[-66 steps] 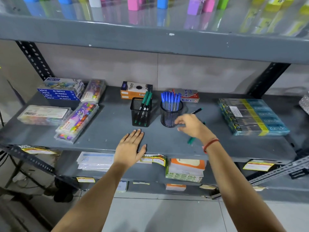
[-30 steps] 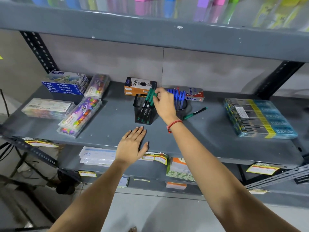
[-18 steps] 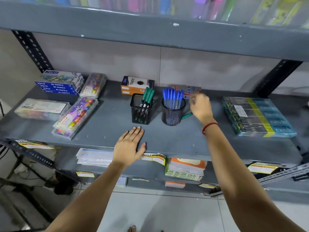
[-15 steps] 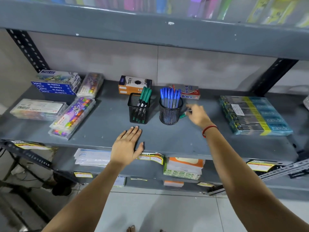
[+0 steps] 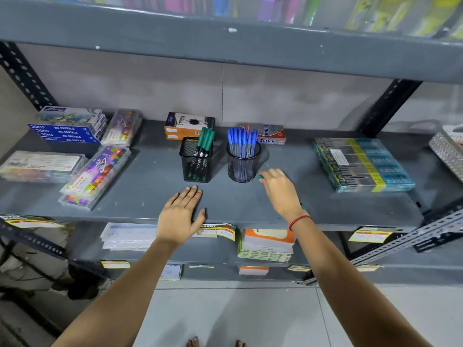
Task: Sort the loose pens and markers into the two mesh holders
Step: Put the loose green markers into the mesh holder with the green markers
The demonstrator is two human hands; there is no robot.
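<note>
The right hand covers nearly all of a green marker; only its tip peeks out. Items on the top shelf are blurred and cropped. A white basket runs off the right edge.

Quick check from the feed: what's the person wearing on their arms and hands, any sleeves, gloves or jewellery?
Both forearms are bare to the frame edge, no sleeves or gloves. The right hand has a thin red thread band at the wrist. The left hand shows no rings, watch or band.
</note>
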